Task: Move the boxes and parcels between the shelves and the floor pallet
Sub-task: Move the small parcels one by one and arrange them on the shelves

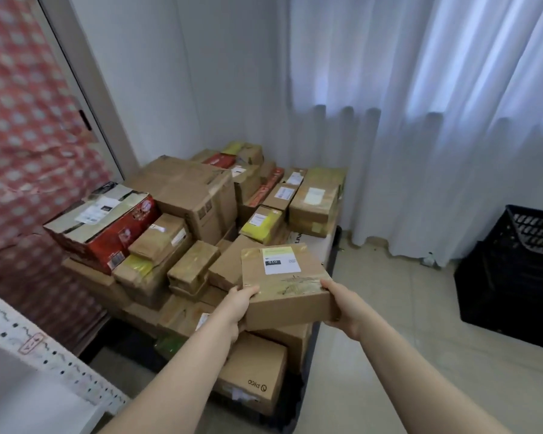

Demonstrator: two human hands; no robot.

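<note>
Cardboard parcel [282,286], white label up, held over near edge of box-laden floor pallet [295,399] | left hand [237,303] and right hand [342,305] apart, each gripping a near corner | black crate [508,277] on floor at right, well apart

Soft daylight thru curtain [420,120], cool cast, slight blur, wide-angle bending at edges

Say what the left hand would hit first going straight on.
The left hand, gripping the flat white-labelled cardboard box, would probably meet the plain brown cardboard box just beyond it; depth unclear.
</note>
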